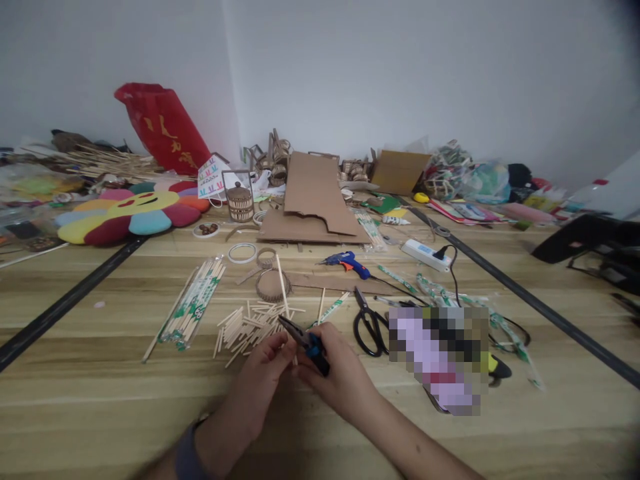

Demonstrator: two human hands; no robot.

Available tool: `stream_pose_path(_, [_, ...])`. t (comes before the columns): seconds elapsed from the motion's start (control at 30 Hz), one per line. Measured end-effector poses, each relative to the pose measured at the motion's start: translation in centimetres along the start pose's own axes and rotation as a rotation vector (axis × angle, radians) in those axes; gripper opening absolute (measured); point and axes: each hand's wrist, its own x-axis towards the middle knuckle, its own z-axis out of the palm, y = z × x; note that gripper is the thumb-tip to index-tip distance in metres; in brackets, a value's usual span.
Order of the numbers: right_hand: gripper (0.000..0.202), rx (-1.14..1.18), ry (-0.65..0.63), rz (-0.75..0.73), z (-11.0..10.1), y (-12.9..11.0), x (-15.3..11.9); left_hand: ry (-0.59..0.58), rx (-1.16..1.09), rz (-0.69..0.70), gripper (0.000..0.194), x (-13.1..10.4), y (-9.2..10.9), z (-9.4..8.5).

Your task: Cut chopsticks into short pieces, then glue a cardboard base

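My right hand (337, 370) grips a pair of pliers (315, 350) with blue and black handles. The jaws meet a pale wooden chopstick (283, 287) that stands nearly upright, leaning slightly left. My left hand (267, 370) is closed at the chopstick's lower end, just left of the pliers; its fingertips are partly hidden. Right beyond my left hand lies a loose heap of short cut sticks (250, 327). A ring edged with short sticks (273, 285) rests behind the heap. Black-handled scissors (370, 323) lie to the right of my right hand.
Wrapped chopsticks (195, 303) lie at left. A blue glue gun (347, 263), a white power strip (427, 255) and a tape roll (242, 253) sit farther back. Cardboard sheets (317, 193), a lidded stick-built bucket (240, 201) and a flower cushion (135, 210) stand toward the wall.
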Motion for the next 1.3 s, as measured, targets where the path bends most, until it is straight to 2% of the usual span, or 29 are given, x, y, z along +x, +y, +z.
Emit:
stream_pose_path(0.13, [0.011, 0.05, -0.103, -0.051, -2.3, -0.6, 0.2, 0.066, 0.093, 0.012, 0.038, 0.1, 1.5, -0.9])
stream_pose_path(0.3, [0.014, 0.231, -0.386, 0.149, -6.1, -0.4, 0.6, 0.044, 0.267, 0.011, 0.038, 0.0, 3.6, -2.4])
stream_pose_path(0.37, [0.017, 0.286, -0.417, 0.202, -6.7, 0.0, 0.8, 0.022, 0.303, 0.027, 0.036, -0.1, 4.1, -2.7])
stream_pose_path(0.5, [0.018, 0.321, -0.462, 0.23, -6.5, 0.4, 0.8, -0.034, 0.336, 0.038, 0.036, -0.4, 4.5, -2.7])
stream_pose_path(0.73, [0.011, 0.284, -0.541, 0.223, -5.7, -0.5, 0.8, -0.138, 0.375, -0.02, 0.03, -0.8, 4.3, -1.8])
stream_pose_path(0.93, [0.011, 0.39, -0.589, 0.232, -5.1, -0.7, 0.7, -0.251, 0.35, -0.018, 0.031, -0.9, 4.0, -1.3])
stream_pose_path(1.07, [0.017, 0.378, -0.581, 0.26, -4.9, -0.7, 0.5, -0.3, 0.286, -0.033, 0.03, -0.8, 3.7, -1.4])
stream_pose_path(1.3, [0.021, 0.334, -0.559, 0.24, -4.6, -0.7, 0.4, -0.314, 0.23, -0.051, 0.029, -0.8, 3.4, -1.2])
